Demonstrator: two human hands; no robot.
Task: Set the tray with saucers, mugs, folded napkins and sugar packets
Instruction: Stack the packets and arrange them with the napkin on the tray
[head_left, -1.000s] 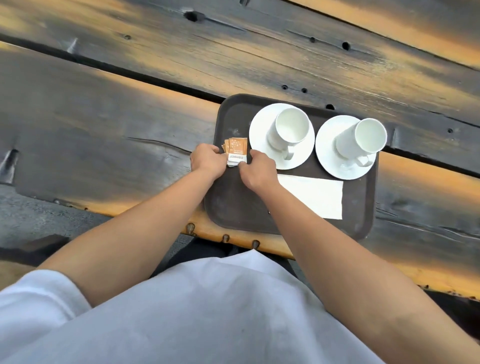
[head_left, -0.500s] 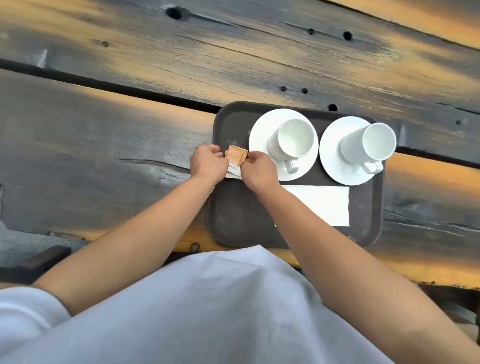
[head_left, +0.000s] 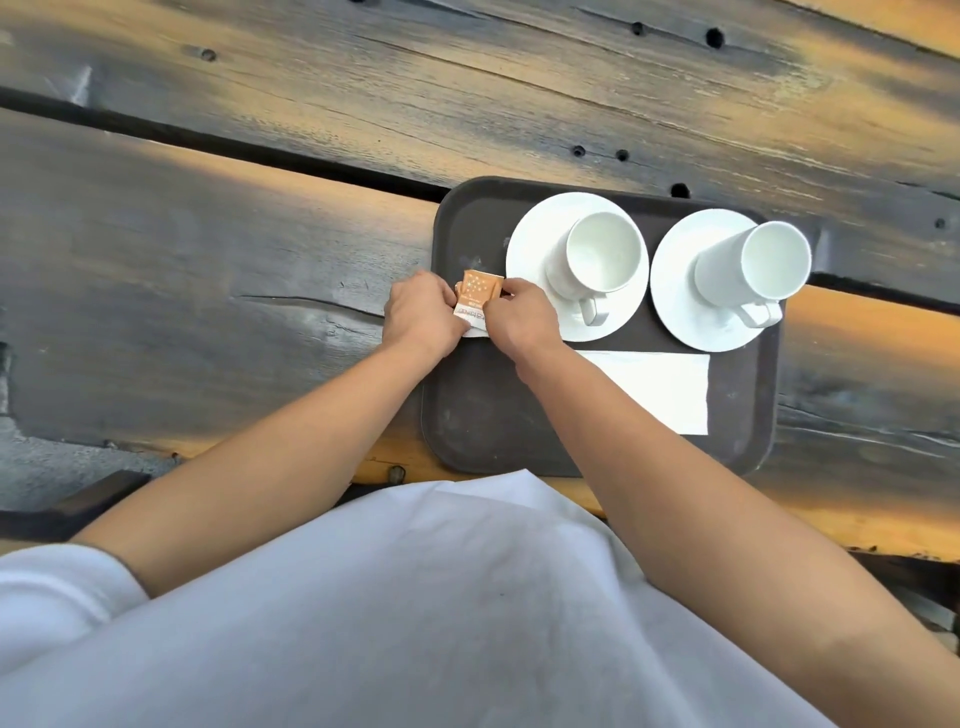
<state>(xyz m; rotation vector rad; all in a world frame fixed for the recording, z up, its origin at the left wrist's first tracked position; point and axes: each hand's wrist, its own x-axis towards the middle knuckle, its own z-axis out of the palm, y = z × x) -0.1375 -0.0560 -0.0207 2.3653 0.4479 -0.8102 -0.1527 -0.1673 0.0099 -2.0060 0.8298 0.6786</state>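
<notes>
A dark brown tray (head_left: 483, 415) lies on the wooden table. Two white saucers sit at its far side, the left saucer (head_left: 530, 244) carrying a white mug (head_left: 602, 254) and the right saucer (head_left: 675, 270) carrying another mug (head_left: 763, 265). A folded white napkin (head_left: 660, 389) lies on the tray in front of them. At the tray's left edge, my left hand (head_left: 421, 312) and my right hand (head_left: 519, 319) pinch a small stack of orange-and-white sugar packets (head_left: 475, 299) between them, low over the tray.
The table (head_left: 208, 260) is made of dark weathered planks with gaps and knot holes. Its near edge (head_left: 779, 525) runs just in front of the tray. My white apron fills the lower part of the view.
The packets, fanned a second ago, are now squared into a tighter stack between both hands. The camera view shifted slightly; the tray, mugs and napkin stayed put.
</notes>
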